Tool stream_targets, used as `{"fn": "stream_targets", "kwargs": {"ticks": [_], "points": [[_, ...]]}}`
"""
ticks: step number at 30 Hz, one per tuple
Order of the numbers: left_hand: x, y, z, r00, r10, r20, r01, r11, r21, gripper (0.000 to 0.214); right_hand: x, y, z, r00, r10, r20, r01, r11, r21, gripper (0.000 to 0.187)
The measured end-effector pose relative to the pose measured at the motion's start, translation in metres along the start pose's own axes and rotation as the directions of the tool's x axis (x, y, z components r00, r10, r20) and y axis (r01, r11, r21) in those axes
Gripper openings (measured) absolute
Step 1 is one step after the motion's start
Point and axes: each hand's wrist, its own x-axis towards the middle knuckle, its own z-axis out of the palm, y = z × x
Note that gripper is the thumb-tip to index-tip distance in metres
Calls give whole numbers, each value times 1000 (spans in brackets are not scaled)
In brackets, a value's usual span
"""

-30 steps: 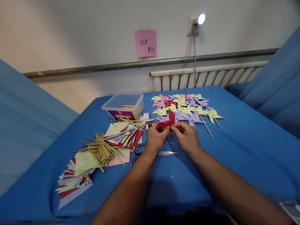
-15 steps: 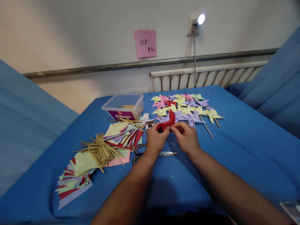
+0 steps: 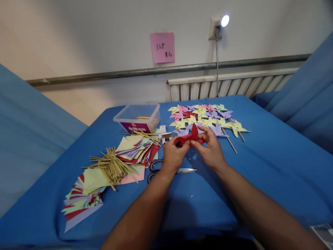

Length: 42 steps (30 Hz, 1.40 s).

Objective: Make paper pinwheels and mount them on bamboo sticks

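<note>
Both my hands hold a piece of folded red paper (image 3: pixel 189 137) above the blue table (image 3: pixel 273 166). My left hand (image 3: pixel 172 154) pinches its left part with closed fingers. My right hand (image 3: pixel 211 148) grips its right part, fingers curled round a folded flap. Just beyond the hands lies a group of finished paper pinwheels (image 3: pixel 208 119) on sticks, in yellow, purple, pink and red. Under my left wrist lie scissors (image 3: pixel 179 170).
Left of my hands lie fanned stacks of coloured paper squares (image 3: pixel 137 149), a bundle of wooden sticks (image 3: pixel 114 166) and a second paper stack (image 3: pixel 83 201). A clear plastic box (image 3: pixel 137 118) stands behind them. A radiator (image 3: pixel 229 86) and a wall lamp (image 3: pixel 220 22) are beyond the table.
My right hand has shifted a little farther away and turned, folding a red flap over toward the centre. My left hand has stayed where it was on the paper.
</note>
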Motion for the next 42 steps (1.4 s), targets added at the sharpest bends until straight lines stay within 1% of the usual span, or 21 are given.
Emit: {"fn": "stream_targets", "kwargs": {"ticks": [1,4,6,13,17,20,24,30,35,40,42], "points": [[0,0,0,1000,1,0,-1,1000,-5,16,0,-1,0,1000,2,19,-1,1000,-21,49],[0,-1,1,1000,1,4,-1,1000,-1,15,-1,-4,-2,998,-17,64,26,991,-133,21],[-1,0,1,1000,2,5,-2,1000,7,15,-1,-6,-3,997,-31,72,44,983,-177,13],[-2,5,1,999,5,-33,-6,1000,-24,13,-2,-6,-2,998,-4,62,15,984,-177,14],[-4,8,0,1000,-6,-1,5,995,-97,9,-2,-10,-3,998,-16,54,25,984,-176,16],[-5,11,0,1000,-5,20,7,993,-117,7,-1,-12,-5,996,-3,94,15,991,-130,17],[-6,12,-1,999,-10,38,15,992,-123,6,1,-13,-7,989,35,143,-29,999,-39,15],[-7,12,-2,998,-32,57,39,990,-132,6,0,-11,-6,990,79,117,-80,997,5,17],[-7,12,-1,998,-29,53,36,990,-137,6,-1,-12,-4,991,94,98,-100,994,53,18],[-5,8,1,996,-74,43,81,980,-181,10,-2,-10,-2,992,102,78,-108,991,78,17],[-4,7,2,993,-105,46,113,966,-231,12,-2,-9,0,991,121,64,-127,988,88,19]]}}
